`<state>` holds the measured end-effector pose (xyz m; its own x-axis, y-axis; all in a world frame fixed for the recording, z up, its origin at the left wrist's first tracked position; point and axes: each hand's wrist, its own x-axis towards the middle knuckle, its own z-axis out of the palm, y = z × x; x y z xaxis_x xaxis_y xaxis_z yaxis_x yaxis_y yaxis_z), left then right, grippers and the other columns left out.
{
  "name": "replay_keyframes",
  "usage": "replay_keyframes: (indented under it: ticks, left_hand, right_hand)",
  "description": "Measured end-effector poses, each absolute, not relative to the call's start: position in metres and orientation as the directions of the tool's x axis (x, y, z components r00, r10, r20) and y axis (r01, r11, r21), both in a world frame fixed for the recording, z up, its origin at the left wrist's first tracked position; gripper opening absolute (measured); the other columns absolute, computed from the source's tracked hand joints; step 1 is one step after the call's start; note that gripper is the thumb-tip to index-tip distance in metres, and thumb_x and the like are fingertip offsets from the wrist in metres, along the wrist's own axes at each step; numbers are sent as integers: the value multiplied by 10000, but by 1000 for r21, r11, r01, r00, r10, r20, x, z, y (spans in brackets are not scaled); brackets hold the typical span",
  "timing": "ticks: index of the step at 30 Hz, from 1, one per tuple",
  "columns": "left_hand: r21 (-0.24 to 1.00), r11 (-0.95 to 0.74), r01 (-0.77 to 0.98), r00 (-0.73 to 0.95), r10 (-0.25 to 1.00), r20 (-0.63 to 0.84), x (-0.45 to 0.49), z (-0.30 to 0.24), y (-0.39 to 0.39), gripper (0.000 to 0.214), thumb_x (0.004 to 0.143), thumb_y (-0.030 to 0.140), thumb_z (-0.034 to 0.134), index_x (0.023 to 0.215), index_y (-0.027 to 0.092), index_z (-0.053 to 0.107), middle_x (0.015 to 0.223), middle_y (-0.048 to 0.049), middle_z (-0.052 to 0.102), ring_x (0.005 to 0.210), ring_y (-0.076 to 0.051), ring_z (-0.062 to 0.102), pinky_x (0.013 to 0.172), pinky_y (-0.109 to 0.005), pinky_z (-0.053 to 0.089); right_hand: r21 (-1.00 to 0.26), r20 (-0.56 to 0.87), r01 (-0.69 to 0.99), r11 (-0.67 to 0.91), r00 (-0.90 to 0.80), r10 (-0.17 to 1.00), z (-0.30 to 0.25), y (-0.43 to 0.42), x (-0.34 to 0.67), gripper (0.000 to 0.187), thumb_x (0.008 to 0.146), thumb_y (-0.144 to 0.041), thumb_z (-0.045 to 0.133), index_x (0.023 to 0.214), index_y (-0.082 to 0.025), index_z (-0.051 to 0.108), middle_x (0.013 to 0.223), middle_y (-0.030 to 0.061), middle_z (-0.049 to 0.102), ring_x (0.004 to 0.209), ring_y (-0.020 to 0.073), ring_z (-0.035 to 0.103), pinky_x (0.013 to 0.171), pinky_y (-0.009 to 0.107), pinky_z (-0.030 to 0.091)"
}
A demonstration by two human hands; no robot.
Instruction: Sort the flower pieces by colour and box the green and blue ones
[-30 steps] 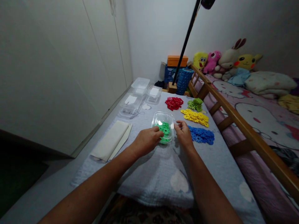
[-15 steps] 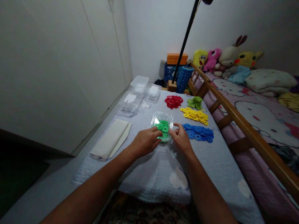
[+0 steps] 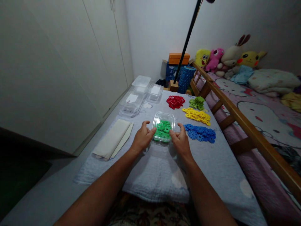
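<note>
A clear plastic box point(image 3: 164, 116) holding green flower-shaped pieces point(image 3: 163, 130) sits mid-scene on a cloth-covered surface point(image 3: 155, 179). The left hand point(image 3: 143, 138) and right hand point(image 3: 180, 141) flank it, each thumb at the box's edge, each forefinger spread well away from the thumb. Right of the right hand lie overlapping blue pieces point(image 3: 201, 133); farther back, yellow pieces point(image 3: 197, 116), red pieces point(image 3: 175, 102) and, far right, light-green pieces point(image 3: 197, 103). A folded cream sheet point(image 3: 111, 139) lies left; more clear containers point(image 3: 127, 108) stand far left.
</note>
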<state>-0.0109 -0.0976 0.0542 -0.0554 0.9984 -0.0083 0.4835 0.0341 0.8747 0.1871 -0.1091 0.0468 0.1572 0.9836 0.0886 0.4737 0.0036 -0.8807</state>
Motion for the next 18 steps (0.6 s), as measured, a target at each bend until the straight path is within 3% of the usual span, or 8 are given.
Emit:
replay_keyframes:
  ticks: [6, 18]
  left_hand:
    - [953, 29, 302, -92, 996, -1, -1, 40, -99, 450, 913, 463, 573, 1254, 170, 568, 566, 91, 488, 562, -165, 523, 580, -261, 340]
    - [962, -8, 272, -154, 987, 52, 6, 37, -103, 414, 905, 429, 586, 1222, 163, 606, 535, 99, 459, 516, -146, 472, 561, -240, 311]
  right_hand:
    - [-850, 132, 525, 39, 141, 981, 44, -111, 183, 697, 940, -537, 485, 1446, -59, 511, 534, -73, 510, 522, 180, 520, 560, 279, 318]
    - [-882, 136, 471, 31, 190, 972, 40, -110, 180, 603, 912, -468, 514, 1384, -96, 571, 516, -93, 466, 481, 155, 462, 538, 270, 289]
